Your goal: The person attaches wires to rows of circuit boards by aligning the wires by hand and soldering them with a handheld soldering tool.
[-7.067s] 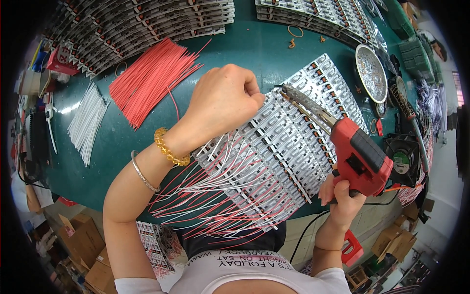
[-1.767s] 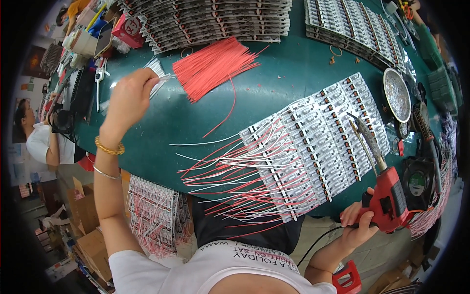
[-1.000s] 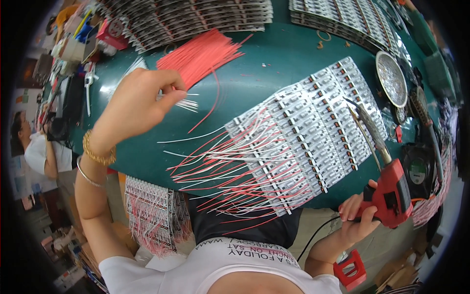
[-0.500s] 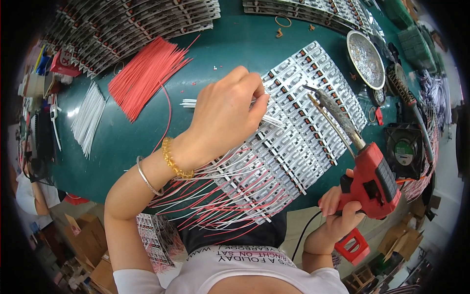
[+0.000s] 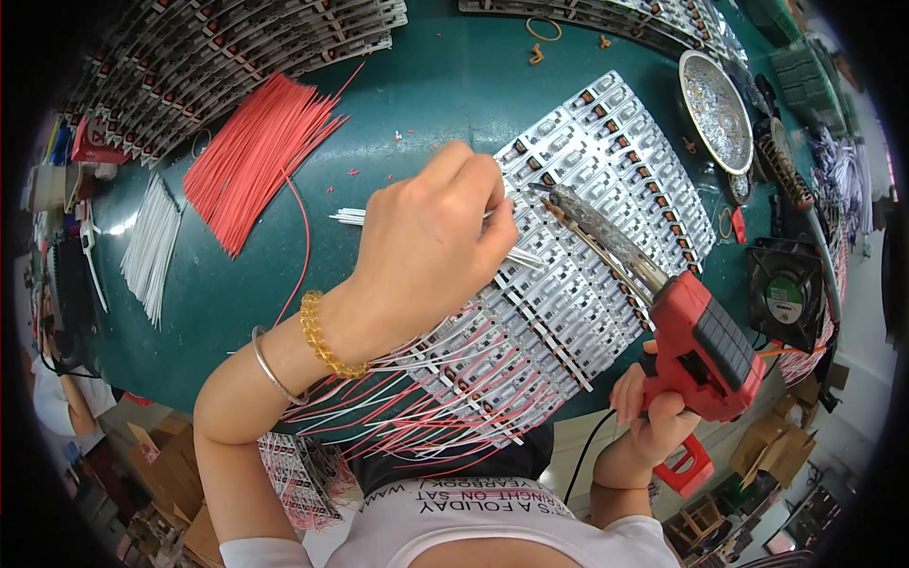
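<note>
My left hand point(image 5: 426, 227) is closed over several thin white wires point(image 5: 524, 257), whose ends stick out on both sides of the fist. It is over the left edge of a panel of small circuit boards point(image 5: 606, 151) in clear and silver rows. Red and white wires point(image 5: 426, 398) trail from the panel's near part. In my right hand point(image 5: 653, 417) is a red soldering gun point(image 5: 705, 346), gripped by its handle. Its dark tip points up and left above the panel, close to the left fingers but apart from them.
A red wire bundle point(image 5: 251, 161) and a white one point(image 5: 151, 251) lie at left. More board panels point(image 5: 218, 57) stand at the back. On the right are a round metal dish point(image 5: 684, 90), a coiled-spring holder point(image 5: 784, 170) and a black fan point(image 5: 784, 293). A person point(image 5: 71, 398) sits far left.
The soldering gun has moved left, its tip coming closer to my left fingers. My left hand still grips the white wires and has shifted slightly. The whole view has shifted a little.
</note>
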A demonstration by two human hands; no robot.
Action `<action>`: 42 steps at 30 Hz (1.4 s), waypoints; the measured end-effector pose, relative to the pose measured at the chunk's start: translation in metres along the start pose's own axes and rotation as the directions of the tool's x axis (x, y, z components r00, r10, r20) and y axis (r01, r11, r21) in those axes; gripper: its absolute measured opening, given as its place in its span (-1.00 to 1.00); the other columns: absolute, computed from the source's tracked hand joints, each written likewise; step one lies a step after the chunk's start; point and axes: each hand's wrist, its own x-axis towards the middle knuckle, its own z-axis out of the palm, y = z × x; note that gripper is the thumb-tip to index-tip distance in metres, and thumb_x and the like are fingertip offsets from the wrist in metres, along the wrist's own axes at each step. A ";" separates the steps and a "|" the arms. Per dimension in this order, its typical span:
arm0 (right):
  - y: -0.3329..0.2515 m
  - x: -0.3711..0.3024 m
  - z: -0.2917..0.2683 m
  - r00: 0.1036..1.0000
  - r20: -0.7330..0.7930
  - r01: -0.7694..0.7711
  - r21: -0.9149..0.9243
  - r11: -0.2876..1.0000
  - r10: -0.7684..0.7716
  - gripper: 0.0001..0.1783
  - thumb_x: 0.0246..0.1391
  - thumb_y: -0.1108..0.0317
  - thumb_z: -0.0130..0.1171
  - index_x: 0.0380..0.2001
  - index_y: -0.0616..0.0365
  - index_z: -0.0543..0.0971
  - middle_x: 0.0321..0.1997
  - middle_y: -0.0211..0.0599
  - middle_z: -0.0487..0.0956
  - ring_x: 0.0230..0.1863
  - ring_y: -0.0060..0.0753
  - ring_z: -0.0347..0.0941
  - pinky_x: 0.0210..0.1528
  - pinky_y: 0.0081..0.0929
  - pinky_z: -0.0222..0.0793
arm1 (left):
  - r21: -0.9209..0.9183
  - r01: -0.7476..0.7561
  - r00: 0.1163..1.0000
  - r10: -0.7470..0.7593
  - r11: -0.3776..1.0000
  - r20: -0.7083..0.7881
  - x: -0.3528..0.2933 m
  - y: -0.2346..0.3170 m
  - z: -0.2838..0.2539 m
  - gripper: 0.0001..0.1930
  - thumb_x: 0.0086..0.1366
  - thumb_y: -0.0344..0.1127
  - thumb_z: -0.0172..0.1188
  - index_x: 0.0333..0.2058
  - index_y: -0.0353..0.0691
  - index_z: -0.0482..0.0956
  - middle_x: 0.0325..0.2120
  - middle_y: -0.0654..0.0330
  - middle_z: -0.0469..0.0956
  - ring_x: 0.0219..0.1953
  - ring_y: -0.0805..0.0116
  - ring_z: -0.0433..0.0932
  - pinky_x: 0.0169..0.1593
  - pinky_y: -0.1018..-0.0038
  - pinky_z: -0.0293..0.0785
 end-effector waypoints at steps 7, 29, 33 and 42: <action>0.000 0.000 -0.001 1.000 0.018 -0.002 0.000 1.000 0.002 -0.25 0.04 -0.10 0.13 -0.11 0.51 0.28 -0.81 -0.43 0.29 -0.83 -0.61 0.18 -0.73 -0.66 0.12 | 0.057 -0.042 0.999 0.044 0.997 -0.030 -0.003 0.000 0.005 -0.86 -0.01 -0.52 0.21 -0.57 -0.29 0.39 -0.60 0.17 0.41 -0.60 0.28 0.46 -0.52 0.44 0.38; -0.002 -0.006 0.002 0.999 -0.049 0.004 -0.062 0.998 -0.007 -0.09 -0.03 -0.19 0.14 -0.01 0.57 0.24 -0.81 -0.48 0.28 -0.84 -0.64 0.16 -0.74 -0.68 0.09 | 0.115 -0.088 0.993 0.096 0.989 -0.062 -0.004 0.001 0.006 -0.87 0.01 -0.51 0.22 -0.55 -0.27 0.41 -0.60 0.18 0.42 -0.63 0.26 0.45 -0.57 0.41 0.34; -0.004 -0.009 -0.003 0.999 -0.047 -0.001 0.023 1.000 0.002 -0.09 -0.02 -0.18 0.14 0.00 0.58 0.23 -0.81 -0.47 0.27 -0.84 -0.64 0.17 -0.74 -0.67 0.10 | 0.043 -0.091 0.986 0.097 0.995 -0.139 -0.004 0.003 0.007 -0.89 0.02 -0.50 0.22 -0.54 -0.27 0.43 -0.57 0.20 0.42 -0.62 0.27 0.46 -0.57 0.43 0.34; 0.002 -0.013 -0.010 1.000 0.004 -0.014 0.007 1.000 0.014 -0.17 0.01 -0.13 0.13 -0.04 0.55 0.26 -0.81 -0.45 0.29 -0.82 -0.62 0.19 -0.72 -0.66 0.14 | 0.106 -0.114 0.991 0.121 0.988 -0.063 -0.009 0.008 0.008 -0.89 0.01 -0.49 0.24 -0.56 -0.25 0.46 -0.56 0.23 0.41 -0.62 0.30 0.45 -0.58 0.45 0.33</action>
